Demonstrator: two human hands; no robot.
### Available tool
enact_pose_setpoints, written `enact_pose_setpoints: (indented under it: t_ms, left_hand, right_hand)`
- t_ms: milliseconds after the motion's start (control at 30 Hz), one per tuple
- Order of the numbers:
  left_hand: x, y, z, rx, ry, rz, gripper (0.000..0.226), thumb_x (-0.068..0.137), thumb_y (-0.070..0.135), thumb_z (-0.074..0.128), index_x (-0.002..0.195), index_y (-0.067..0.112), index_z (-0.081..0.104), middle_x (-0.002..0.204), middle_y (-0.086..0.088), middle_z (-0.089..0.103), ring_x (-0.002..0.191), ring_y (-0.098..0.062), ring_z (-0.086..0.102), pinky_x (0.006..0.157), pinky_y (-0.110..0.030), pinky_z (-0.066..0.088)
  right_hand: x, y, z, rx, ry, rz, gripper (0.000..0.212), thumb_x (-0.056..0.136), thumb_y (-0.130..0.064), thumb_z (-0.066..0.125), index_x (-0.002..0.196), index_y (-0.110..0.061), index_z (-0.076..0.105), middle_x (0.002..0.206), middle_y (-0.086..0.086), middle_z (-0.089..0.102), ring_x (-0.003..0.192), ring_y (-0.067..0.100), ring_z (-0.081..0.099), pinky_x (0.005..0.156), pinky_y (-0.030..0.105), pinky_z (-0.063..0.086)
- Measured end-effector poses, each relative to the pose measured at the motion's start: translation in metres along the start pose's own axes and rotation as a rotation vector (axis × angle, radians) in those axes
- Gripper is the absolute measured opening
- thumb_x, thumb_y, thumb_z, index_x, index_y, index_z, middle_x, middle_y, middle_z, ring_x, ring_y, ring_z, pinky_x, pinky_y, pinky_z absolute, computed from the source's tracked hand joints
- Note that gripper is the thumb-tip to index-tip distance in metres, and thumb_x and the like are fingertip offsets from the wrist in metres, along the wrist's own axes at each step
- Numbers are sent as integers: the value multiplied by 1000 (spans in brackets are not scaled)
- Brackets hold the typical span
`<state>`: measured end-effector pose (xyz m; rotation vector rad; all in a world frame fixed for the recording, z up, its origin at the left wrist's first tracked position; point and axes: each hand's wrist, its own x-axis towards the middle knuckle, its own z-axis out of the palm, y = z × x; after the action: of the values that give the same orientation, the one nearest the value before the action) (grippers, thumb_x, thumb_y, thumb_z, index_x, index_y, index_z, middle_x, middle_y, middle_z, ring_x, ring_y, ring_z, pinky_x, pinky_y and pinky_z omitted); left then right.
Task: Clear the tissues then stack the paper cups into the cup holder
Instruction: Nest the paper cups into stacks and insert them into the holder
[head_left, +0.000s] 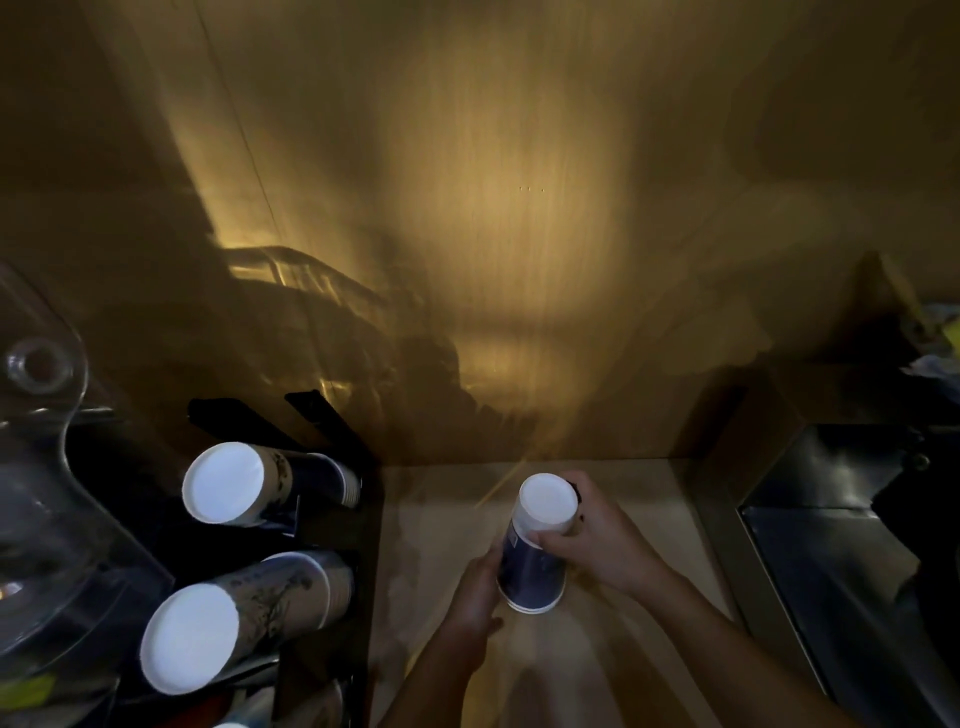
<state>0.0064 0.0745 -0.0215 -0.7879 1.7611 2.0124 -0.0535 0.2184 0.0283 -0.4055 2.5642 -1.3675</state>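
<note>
An upside-down stack of dark blue paper cups (535, 551), white bottom facing up, stands on the light counter (639, 488) near the middle. My right hand (602, 540) grips its upper part from the right. My left hand (475, 587) holds its lower rim from the left. At the left, the black cup holder (322, 431) carries two stacks of cups lying on their sides: an upper stack (228, 483) and a lower stack (208, 634), white bottoms toward me. No tissues are visible on the counter.
A clear plastic or glass container (36, 467) sits at the far left. A dark metal bin or appliance (852, 519) stands at the right, with crumpled items (935, 358) above it. A wooden wall rises behind the counter. The lighting is dim.
</note>
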Motion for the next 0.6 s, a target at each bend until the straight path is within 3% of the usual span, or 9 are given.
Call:
enact_pose_setpoints:
  t_ms: [67,133,300,467,600]
  left_hand:
    - [-5,0,-3,-67,-14,-127,35,92,54,39,94,27,61,99,2,65,98,-20,59,81,-33,44]
    - [-7,3,-8,-97,-3,-137,36,90,52,44,101,23,63,101,-3,68,97,-22,61,77,-34,46]
    - [-22,26,-17,-164,36,-17,29,88,42,52,90,22,73,97,-2,74,96,-20,64,77,-33,49]
    - [-52,64,-29,-277,37,106,28,87,40,56,86,18,73,81,0,74,81,-16,64,67,-30,47]
    - [-85,92,-44,-361,49,265,28,90,35,52,89,16,73,75,0,74,70,-13,63,64,-28,45]
  right_hand:
    - [-2,-6,-4,9,-4,-26,59,54,-53,73,103,-47,42,109,-16,56,98,3,54,79,31,51]
    - [-2,-14,-10,11,-6,-62,57,56,-52,73,103,-50,40,110,-17,53,101,4,53,78,30,52]
    - [0,-42,-30,36,43,-168,58,66,-33,77,109,-46,41,114,-13,52,105,9,50,74,23,47]
    - [0,-95,-44,11,144,-355,61,68,-22,78,119,-26,45,116,0,55,105,18,51,83,36,47]
    - [-5,-142,-50,41,157,-506,63,70,-25,76,123,-21,43,120,1,53,110,18,49,85,33,46]
